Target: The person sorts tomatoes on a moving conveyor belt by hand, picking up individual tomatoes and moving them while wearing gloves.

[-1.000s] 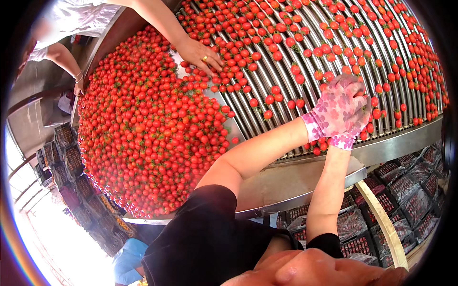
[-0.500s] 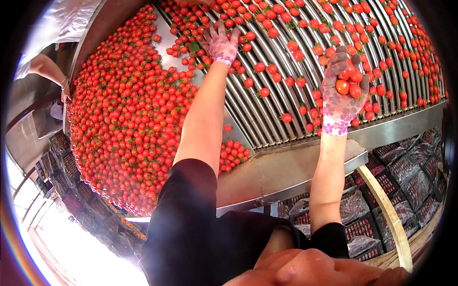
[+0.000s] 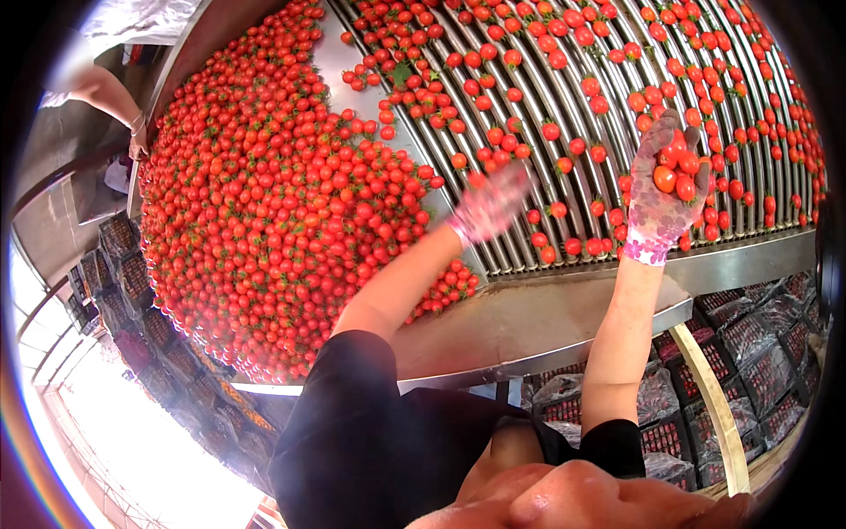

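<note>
Where the rollers (image 3: 617, 132) run bare and shining: tomatoes (image 3: 551, 131) are strewn in ones, twos and short rows, lodged along the grooves and crowded more thickly toward the far right.
Tomato skin: bright red, small, rounded and glossy, it is flecked with points of light; some fruits are tinted a shade nearer orange.
Stem ends: little green tufts are seen on many, dotted like stars all over the pile.
Heap: and what a mound (image 3: 282, 212) is stacked up on the left, fruit upon fruit, with the metal tray (image 3: 333, 53) shown mainly as a pale strip beside the rollers.
Leaf: one green leaf (image 3: 402, 72) is caught among the tomatoes near the top of the rollers.
Right hand: a good handful here! The right hand (image 3: 661, 212), palm up in a flowered glove (image 3: 650, 253), is cupped around a small cluster (image 3: 677, 152), shiny and red, with one fruit distinctly more orange.
Left hand: over the rollers' near left end, the left hand (image 3: 495, 203) is badly blurred, tomatoes close by its fingers; whether anything is gripped cannot be told.
Tray wall: at upper left, another person's hand (image 3: 137, 141) is placed by the outer edge.
Crates: below the front rail (image 3: 564, 304), dark crates (image 3: 667, 436) are stacked, red contents glimpsed inside.
</note>
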A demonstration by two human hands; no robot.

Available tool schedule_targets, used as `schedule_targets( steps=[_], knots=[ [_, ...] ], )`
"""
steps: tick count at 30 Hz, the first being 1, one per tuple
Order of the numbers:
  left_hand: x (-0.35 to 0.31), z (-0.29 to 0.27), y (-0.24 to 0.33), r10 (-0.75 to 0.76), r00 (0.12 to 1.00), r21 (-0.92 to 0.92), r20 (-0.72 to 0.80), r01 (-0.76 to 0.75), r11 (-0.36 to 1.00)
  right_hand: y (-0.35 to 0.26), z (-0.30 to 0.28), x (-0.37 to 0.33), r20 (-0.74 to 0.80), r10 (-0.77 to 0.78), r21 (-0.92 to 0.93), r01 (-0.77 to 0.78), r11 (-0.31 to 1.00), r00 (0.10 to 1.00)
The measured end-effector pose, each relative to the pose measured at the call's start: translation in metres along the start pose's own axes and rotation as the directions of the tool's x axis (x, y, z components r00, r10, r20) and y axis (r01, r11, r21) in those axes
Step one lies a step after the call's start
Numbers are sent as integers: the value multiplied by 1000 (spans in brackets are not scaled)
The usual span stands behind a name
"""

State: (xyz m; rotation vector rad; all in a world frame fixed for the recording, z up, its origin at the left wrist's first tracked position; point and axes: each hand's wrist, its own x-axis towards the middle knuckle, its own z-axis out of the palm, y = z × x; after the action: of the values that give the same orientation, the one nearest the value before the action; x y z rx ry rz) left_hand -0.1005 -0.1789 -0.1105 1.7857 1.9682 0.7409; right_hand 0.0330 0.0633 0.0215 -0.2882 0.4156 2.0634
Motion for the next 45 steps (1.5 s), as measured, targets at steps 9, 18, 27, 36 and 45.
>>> schedule_targets(
  steps=[9, 18, 27, 36, 45],
  knots=[
    [71, -55, -116, -737, 524, -12, -427, 812, 584, 15, -1, 0, -17, 50, -60, -51, 997, 999],
    [43, -36, -92, -691, 579, -358, -433, 593, 721, 10, -3, -1, -13, 111, -7, -111, 994, 994],
    [137, -63, -147, -839, 352, -349, -415, 790, 504, 8, -10, 0, -8, 113, -77, -113, 991, 994],
    [45, -58, -122, -833, 479, -822, 275, -332, -462, 8, -5, -2, -5, 77, -92, -78, 993, 997],
    [69, -85, -148, -877, 480, -447, -34, 778, 443, 3, -7, 1, -4, 76, -107, -76, 991, 997]
  ],
)
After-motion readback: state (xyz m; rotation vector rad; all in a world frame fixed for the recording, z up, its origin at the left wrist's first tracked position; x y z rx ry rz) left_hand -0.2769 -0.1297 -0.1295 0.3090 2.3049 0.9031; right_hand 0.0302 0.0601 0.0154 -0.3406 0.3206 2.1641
